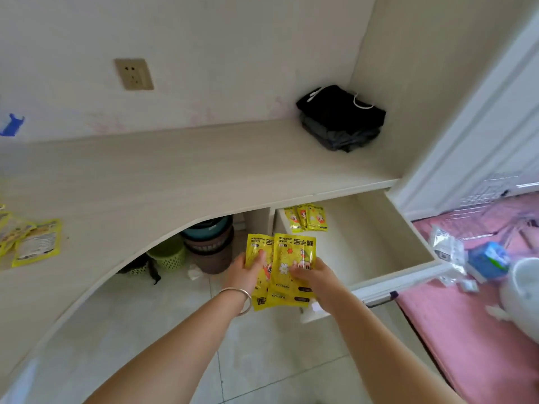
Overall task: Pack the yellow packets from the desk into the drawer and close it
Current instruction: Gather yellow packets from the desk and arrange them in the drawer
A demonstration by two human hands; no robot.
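Partly off-frame, desk packets [35, 243] blurred

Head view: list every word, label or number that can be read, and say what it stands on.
"HAND WARMER": upside down, on the yellow packets held by the left hand and right hand.
Large Chinese characters beside it: too blurred to be sure of.
Packets in the drawer: print too small.
Packets on the desk: blurred.
Brown bin: lettering unreadable.

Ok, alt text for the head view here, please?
Both hands, left hand and right hand, hold yellow packets beside the open drawer, where packets in the drawer already lie. More packets on the desk remain at left.
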